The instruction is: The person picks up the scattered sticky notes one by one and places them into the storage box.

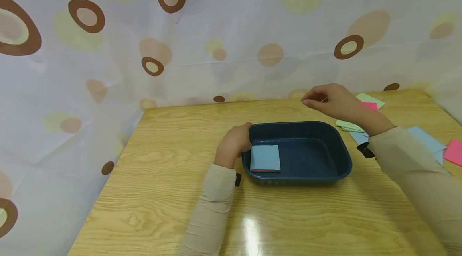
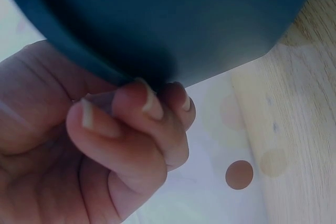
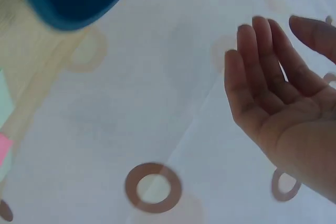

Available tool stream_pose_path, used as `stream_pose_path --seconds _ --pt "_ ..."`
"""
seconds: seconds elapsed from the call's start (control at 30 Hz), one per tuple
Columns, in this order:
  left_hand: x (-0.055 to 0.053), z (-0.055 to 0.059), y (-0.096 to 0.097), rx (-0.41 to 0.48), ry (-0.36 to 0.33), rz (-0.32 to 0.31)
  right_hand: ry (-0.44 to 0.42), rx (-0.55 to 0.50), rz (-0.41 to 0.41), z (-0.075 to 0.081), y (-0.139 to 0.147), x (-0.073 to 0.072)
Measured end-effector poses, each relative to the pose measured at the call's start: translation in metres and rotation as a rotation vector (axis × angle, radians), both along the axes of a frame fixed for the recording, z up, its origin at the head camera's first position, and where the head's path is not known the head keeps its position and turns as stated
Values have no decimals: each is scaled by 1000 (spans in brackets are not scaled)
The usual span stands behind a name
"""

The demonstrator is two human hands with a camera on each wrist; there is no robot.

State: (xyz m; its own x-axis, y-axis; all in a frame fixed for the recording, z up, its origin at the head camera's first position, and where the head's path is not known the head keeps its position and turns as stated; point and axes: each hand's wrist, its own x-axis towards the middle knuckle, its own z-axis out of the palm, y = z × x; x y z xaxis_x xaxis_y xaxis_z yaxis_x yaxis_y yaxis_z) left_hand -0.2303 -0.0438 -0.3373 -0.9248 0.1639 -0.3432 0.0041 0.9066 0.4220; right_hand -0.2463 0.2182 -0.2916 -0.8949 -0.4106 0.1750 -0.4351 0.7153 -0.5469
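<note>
A dark blue rectangular tray (image 1: 306, 169) stands on the wooden table. At its left end my left hand (image 1: 234, 143) grips the rim; the left wrist view shows curled fingertips (image 2: 137, 100) against the tray's outer wall (image 2: 210, 30). Inside, at the left, lies a small stack of square paper, light blue sheet (image 1: 265, 157) on top with a pink edge beneath. My right hand (image 1: 333, 101) hovers above the tray's far right corner, holding nothing. In the right wrist view its fingers (image 3: 252, 61) are relaxed and slightly bent, thumb apart from them.
Right of the tray, partly behind my right forearm, are loose paper squares: green (image 1: 369, 98), pink (image 1: 454, 152) and light blue (image 1: 427, 139). A white curtain (image 1: 234, 27) with brown ring patterns hangs behind the table (image 1: 162, 192).
</note>
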Motion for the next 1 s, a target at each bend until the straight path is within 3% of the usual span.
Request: stream_pose_path --seconds 0.27,0.73,0.87,1.0 --pt "-1 0 1 12 9 -12 -1 -73 -220 -10 41 -26" --pt "0 -3 1 6 -8 -5 76 -160 -475 -59 88 -58" --pt "1 -3 1 7 -3 1 58 -132 -512 -71 100 -63" --pt "1 -3 1 7 -1 -2 12 -35 -544 -79 108 -69"
